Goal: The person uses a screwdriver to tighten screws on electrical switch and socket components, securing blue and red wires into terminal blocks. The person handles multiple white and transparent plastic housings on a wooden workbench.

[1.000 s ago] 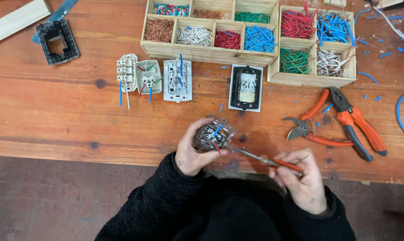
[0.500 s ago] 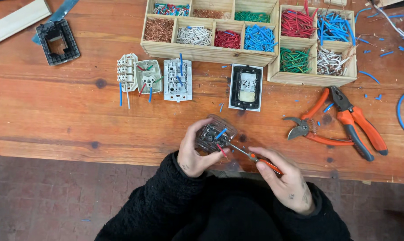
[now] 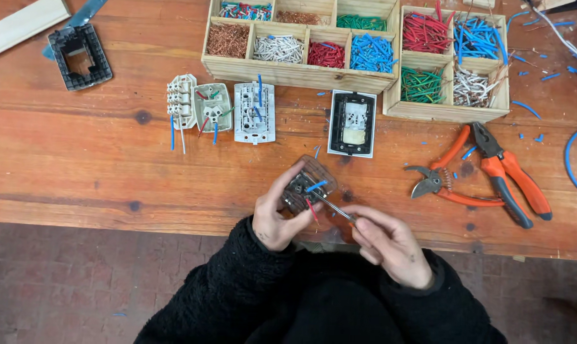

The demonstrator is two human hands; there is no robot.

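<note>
— Planks of reddish-brown wood make up the workbench (image 3: 78, 165); knots and a worn near edge can be seen, and below that edge a floor of dull reddish brick (image 3: 65, 280) is shown. What is held over it?

— A small clear-cased switch module (image 3: 306, 186) is gripped in the left hand (image 3: 277, 216), fingers curled around its lower side and thumb pressed on its edge, just above the bench's near edge. A blue and a red wire stub are seen in it. The right hand (image 3: 390, 245) is closed around the handle of a thin screwdriver (image 3: 334, 209), whose tip is laid against the module.

— And what is laid out on the rest of the surface?

— Along the far side, a wooden tray with compartments (image 3: 301, 70) is filled with cut wire pieces sorted by colour: copper, white, red, blue, green. Just beside it, a second wooden tray (image 3: 451, 111) is stocked the same way. In front of them, three white socket inserts (image 3: 219, 109) are lined up backs upward, and a black-framed switch (image 3: 352, 124) is placed near the trays' junction. Orange-handled pliers (image 3: 511, 172) are crossed over orange pruning snips (image 3: 444, 188) at the right. A black frame (image 3: 79, 56) is set at the far left beside a pale wooden strip (image 3: 21, 25). Blue wire offcuts (image 3: 524, 108) are scattered at the right.
</note>
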